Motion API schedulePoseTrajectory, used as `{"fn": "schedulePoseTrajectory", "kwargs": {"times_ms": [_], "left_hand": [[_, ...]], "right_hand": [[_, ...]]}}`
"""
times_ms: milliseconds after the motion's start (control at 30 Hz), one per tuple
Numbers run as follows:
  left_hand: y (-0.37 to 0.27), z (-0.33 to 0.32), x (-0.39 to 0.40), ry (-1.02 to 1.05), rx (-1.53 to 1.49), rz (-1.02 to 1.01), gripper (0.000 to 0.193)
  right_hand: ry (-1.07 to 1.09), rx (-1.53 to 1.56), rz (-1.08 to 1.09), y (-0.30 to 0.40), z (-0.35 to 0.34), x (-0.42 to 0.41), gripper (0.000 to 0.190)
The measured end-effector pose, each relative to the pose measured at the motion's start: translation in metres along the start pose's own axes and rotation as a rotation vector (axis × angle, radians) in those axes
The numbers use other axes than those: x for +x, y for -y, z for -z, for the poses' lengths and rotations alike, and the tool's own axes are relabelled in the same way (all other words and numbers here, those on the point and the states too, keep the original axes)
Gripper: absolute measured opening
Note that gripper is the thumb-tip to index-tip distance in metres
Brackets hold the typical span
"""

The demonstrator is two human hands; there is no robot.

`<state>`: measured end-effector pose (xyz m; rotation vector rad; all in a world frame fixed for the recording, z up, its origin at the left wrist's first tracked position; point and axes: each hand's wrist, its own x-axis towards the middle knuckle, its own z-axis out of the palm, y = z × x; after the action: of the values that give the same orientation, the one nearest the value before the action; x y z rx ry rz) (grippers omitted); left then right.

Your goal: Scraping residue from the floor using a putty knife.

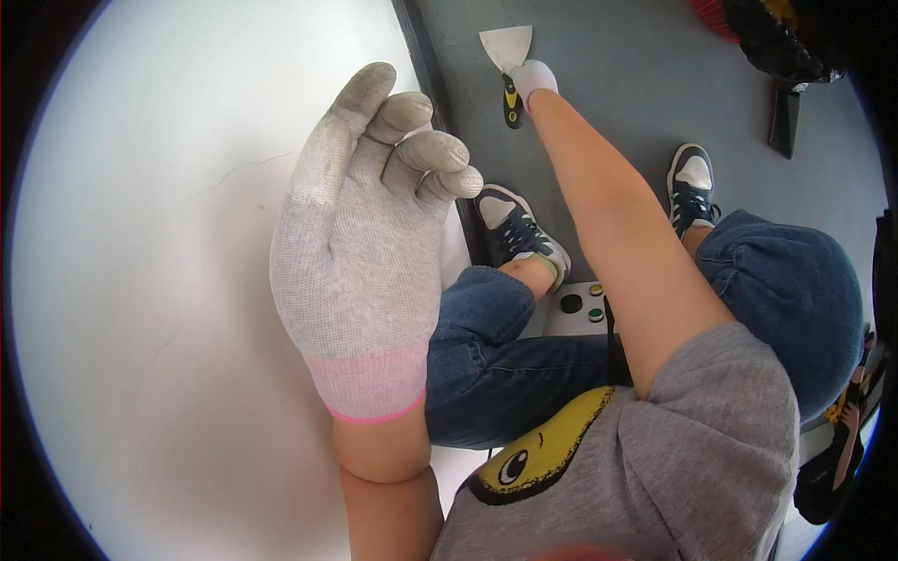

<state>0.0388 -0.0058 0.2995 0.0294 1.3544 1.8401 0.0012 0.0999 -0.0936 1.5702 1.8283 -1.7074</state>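
My left hand [365, 238], in a pale knit glove with a pink cuff, is raised close to the camera in front of a white wall [154, 280]. Its fingers are half curled and apart, with nothing between them. Further off, over the grey floor, my right hand [537, 80] wears a similar glove. It grips a putty knife [510, 52] around the neck between the broad metal blade and the black and yellow handle; most of its fingers are hidden. Fine cracks [245, 167] run across the wall surface.
Black skirting [438, 98] edges the wall. My two shoes [519, 228] rest on the grey floor [610, 70]. A white panel with round knobs [554, 324] shows below my leg. A black bag [765, 49] lies top right near a dark flat tool [784, 123]. Another person [831, 463] is at the right edge.
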Motion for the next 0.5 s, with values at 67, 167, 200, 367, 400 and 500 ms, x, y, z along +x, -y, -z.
{"fn": "schedulePoseTrajectory", "kwargs": {"times_ms": [67,167,200,367,400,500], "left_hand": [[0.000,0.002,0.000,0.010,0.003,-0.003,0.039],[0.001,0.001,-0.001,0.013,0.016,-0.027,0.038],[0.001,0.000,-0.003,0.002,0.027,-0.047,0.037],[0.005,-0.001,0.003,-0.043,0.196,-0.047,0.038],[0.003,-0.005,0.000,-0.112,0.351,-0.072,0.038],[0.006,0.001,-0.002,-0.146,0.554,-0.152,0.038]], "right_hand": [[0.002,0.030,0.019,0.002,0.005,-0.001,0.046],[-0.023,0.146,0.075,0.001,0.006,-0.009,0.042],[-0.046,0.232,0.111,0.000,0.006,-0.012,0.040],[-0.082,0.430,0.173,0.018,0.016,-0.052,0.030],[-0.048,0.496,0.184,0.032,0.021,-0.068,0.028],[0.037,0.719,0.231,0.064,0.035,-0.127,0.025]]}}
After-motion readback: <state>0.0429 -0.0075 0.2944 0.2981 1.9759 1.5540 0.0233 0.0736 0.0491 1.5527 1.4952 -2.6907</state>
